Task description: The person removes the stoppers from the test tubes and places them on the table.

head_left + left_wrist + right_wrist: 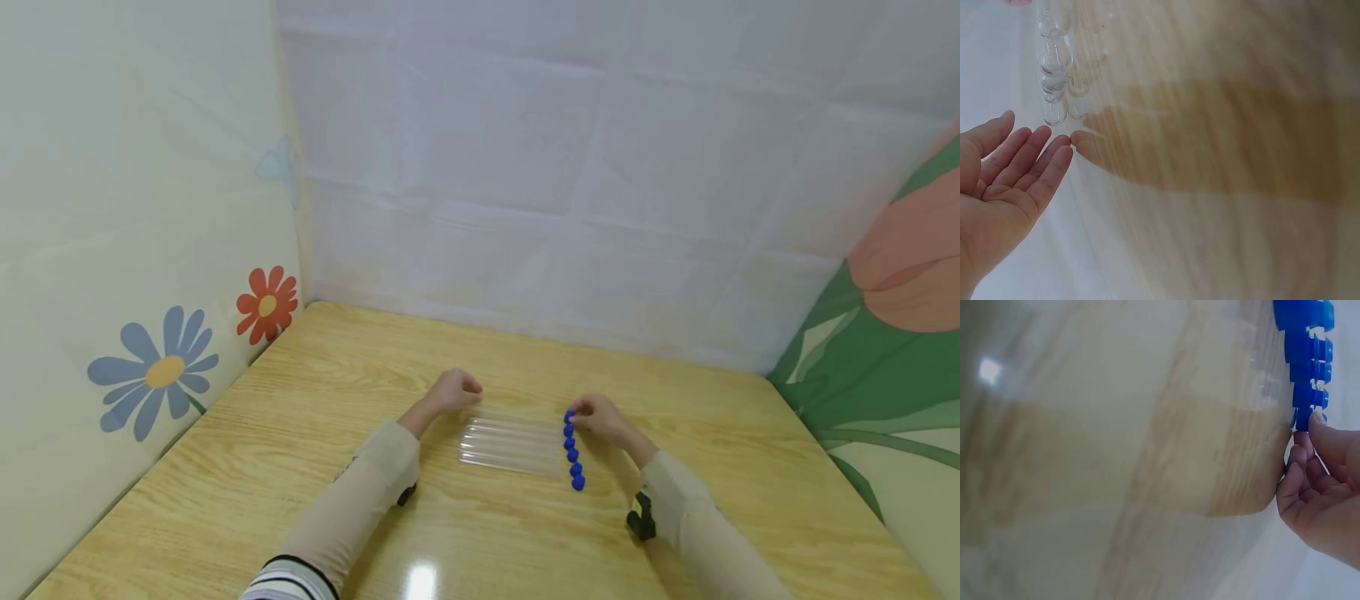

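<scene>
Several clear tubes (510,446) lie side by side on the table, their rounded ends toward the left. Just beyond them at the far left, my left hand (454,391) is held low with nothing in it. In the left wrist view that hand (1013,169) has its fingers loosely extended beside the tube ends (1055,75). Along the right of the tubes runs a row of blue caps (573,455). At the far end of this row, my right hand (600,417) pinches the last blue cap (1303,419) between thumb and fingertips.
The wood-grain table (487,533) runs back to a white cloth wall (480,167). Flower-printed cloth stands on the left (150,250) and right (900,333). A dark wrist device (641,517) sits on the right forearm.
</scene>
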A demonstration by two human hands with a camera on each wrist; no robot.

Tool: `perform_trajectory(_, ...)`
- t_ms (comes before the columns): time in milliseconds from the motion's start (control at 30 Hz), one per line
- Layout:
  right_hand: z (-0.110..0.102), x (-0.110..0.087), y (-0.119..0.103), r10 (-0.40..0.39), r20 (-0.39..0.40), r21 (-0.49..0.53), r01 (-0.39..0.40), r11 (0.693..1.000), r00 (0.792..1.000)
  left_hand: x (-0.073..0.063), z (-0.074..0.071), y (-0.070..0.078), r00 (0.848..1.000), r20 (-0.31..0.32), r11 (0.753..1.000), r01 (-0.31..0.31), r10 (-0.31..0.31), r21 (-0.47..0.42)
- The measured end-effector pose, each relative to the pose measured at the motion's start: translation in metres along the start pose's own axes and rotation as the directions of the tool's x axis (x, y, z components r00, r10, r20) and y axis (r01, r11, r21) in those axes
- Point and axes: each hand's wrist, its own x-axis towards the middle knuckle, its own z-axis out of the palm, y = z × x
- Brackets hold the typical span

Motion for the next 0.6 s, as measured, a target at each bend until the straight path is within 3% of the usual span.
perform_trajectory(67, 0.0, 0.0, 0.0, -0.002, 0.0, -0.005, 0.002, 1.0, 1.0, 0.001, 0.0, 0.0, 1.0, 0.002, 1.0, 0.013, -0.013, 0.001)
perform_trajectory(167, 0.0, 0.0, 0.001, -0.018, -0.001, -0.011, 0.018, 1.0, 1.0, 0.012, 0.01, -0.018, 1.0, 0.003, 1.0, 0.019, -0.019, 0.001)
perform_trajectory(267, 0.001, -0.001, -0.003, 0.0, -0.002, -0.014, 0.0, 1.0, 1.0, 0.037, 0.032, -0.065, 1.0, -0.004, 1.0, 0.004, -0.004, -0.006)
perform_trajectory(333, 0.001, -0.001, -0.001, -0.001, -0.011, -0.021, 0.001, 1.0, 1.0, 0.035, 0.03, -0.063, 1.0, -0.016, 1.0, -0.018, 0.018, -0.012)
perform_trajectory(367, 0.001, -0.001, -0.002, 0.001, -0.015, -0.021, -0.001, 1.0, 1.0, 0.028, 0.024, -0.05, 1.0, -0.014, 1.0, -0.015, 0.015, -0.02)
perform_trajectory(433, 0.001, -0.001, -0.001, 0.004, -0.024, -0.021, -0.004, 1.0, 1.0, 0.005, 0.003, -0.004, 1.0, -0.011, 1.0, -0.01, 0.01, -0.026)
perform_trajectory(467, 0.001, -0.002, -0.001, 0.0, -0.026, -0.022, -0.001, 1.0, 1.0, -0.01, -0.009, 0.023, 1.0, -0.011, 1.0, -0.017, 0.016, -0.017)
perform_trajectory(600, 0.0, -0.004, 0.0, 0.01, -0.031, 0.017, -0.009, 1.0, 0.999, -0.078, -0.064, 0.148, 0.998, 0.032, 0.998, 0.054, -0.053, -0.029)
